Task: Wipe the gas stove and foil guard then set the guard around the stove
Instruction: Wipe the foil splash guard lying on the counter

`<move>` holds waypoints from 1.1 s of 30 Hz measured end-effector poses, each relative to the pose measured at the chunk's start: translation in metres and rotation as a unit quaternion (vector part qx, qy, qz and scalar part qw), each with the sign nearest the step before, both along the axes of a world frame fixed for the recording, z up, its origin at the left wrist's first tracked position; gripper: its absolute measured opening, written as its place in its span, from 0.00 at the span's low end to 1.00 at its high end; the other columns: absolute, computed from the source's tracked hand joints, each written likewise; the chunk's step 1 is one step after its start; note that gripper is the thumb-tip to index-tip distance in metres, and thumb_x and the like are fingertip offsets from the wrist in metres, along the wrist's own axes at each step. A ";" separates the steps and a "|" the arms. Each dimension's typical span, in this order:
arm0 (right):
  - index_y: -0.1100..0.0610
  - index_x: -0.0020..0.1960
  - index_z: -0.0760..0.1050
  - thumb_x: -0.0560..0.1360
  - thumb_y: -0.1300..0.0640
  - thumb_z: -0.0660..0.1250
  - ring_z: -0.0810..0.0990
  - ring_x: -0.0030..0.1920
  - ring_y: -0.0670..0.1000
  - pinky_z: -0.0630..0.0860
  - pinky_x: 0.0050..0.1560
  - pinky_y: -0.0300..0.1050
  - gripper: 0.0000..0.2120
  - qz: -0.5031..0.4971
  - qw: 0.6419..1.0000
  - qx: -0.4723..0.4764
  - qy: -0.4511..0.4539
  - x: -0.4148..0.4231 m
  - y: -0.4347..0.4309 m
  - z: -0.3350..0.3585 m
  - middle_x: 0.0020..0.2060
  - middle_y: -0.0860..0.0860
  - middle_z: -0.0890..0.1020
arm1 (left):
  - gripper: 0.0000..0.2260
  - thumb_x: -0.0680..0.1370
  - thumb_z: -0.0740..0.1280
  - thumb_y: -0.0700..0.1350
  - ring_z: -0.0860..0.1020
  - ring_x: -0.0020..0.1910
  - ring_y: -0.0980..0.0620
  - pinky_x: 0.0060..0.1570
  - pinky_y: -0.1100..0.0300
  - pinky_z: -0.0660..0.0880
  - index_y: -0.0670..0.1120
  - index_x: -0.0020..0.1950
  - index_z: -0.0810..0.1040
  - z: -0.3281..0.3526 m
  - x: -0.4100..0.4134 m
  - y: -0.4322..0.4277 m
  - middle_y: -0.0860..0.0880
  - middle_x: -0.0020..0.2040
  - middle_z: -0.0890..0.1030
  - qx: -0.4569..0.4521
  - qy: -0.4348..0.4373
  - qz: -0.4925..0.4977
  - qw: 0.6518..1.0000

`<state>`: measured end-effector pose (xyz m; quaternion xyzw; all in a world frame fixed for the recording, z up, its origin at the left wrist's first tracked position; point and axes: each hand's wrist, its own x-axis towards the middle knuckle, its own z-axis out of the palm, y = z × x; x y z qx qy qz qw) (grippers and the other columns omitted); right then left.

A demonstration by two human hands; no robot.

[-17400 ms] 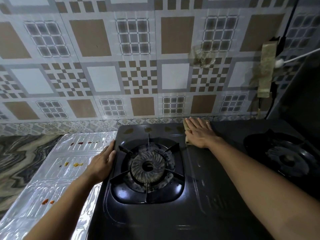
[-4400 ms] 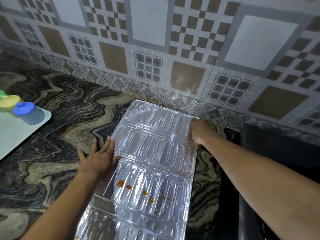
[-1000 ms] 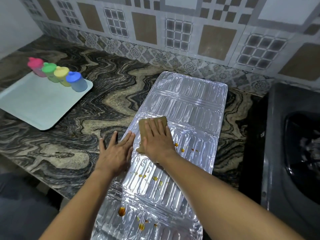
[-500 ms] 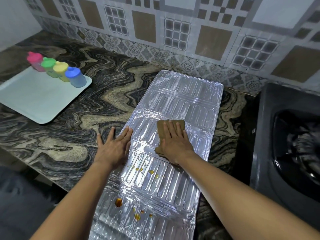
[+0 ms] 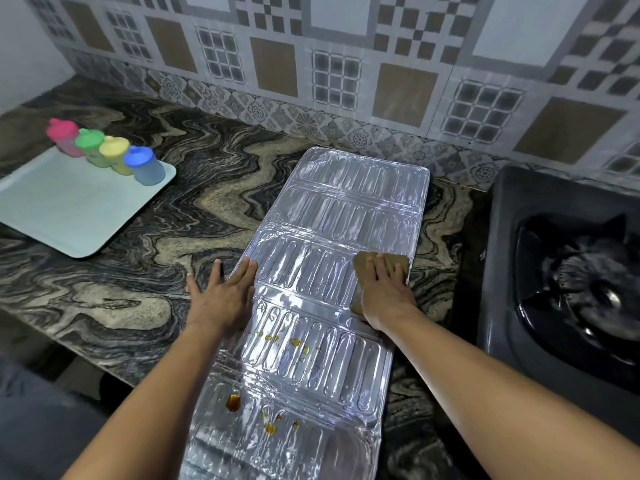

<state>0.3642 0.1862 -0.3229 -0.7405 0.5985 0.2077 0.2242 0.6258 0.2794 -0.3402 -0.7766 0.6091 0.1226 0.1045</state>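
a: so, where's the foil guard (image 5: 332,258)?
b: flat on the marble counter (image 5: 145,278), left of the gas stove (image 5: 561,271), amber drips on its near panels.
a: hands?
b: right hand (image 5: 384,292) flat, fingers together, pressing a tan cloth (image 5: 363,268) at the guard's right edge. left hand (image 5: 221,299) spread open on the left edge.
a: any writing?
b: none legible.
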 end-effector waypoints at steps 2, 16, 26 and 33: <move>0.61 0.80 0.34 0.81 0.57 0.64 0.41 0.79 0.65 0.52 0.77 0.61 0.43 0.007 1.000 -0.012 0.017 -0.003 -0.004 -0.003 0.80 0.56 0.38 | 0.25 0.83 0.40 0.57 0.41 0.78 0.41 0.68 0.26 0.39 0.59 0.78 0.36 0.002 -0.002 0.000 0.62 0.79 0.42 0.003 0.000 0.005 1.000; 0.60 0.62 0.77 0.78 0.67 0.65 0.78 0.60 0.60 0.77 0.55 0.47 0.14 -0.088 0.981 -0.131 -0.117 -0.004 -0.041 0.049 0.61 0.57 0.77 | 0.25 0.83 0.43 0.57 0.43 0.79 0.42 0.68 0.27 0.41 0.58 0.79 0.39 0.007 -0.008 0.003 0.60 0.79 0.44 -0.009 0.011 0.017 1.000; 0.58 0.63 0.78 0.76 0.66 0.67 0.81 0.53 0.59 0.81 0.50 0.52 0.17 0.114 0.941 -0.109 -0.298 0.104 -0.047 0.063 0.58 0.58 0.80 | 0.26 0.81 0.49 0.61 0.47 0.79 0.44 0.70 0.28 0.43 0.61 0.79 0.46 0.005 0.006 -0.002 0.61 0.79 0.53 -0.026 0.033 0.021 0.999; 0.52 0.47 0.74 0.72 0.49 0.63 0.79 0.43 0.47 0.74 0.55 0.55 0.08 0.197 0.916 -0.232 -0.263 0.128 -0.012 0.017 0.38 0.46 0.84 | 0.26 0.82 0.48 0.61 0.48 0.79 0.44 0.70 0.27 0.45 0.60 0.79 0.47 0.003 0.006 0.002 0.60 0.79 0.53 -0.047 0.045 0.024 0.998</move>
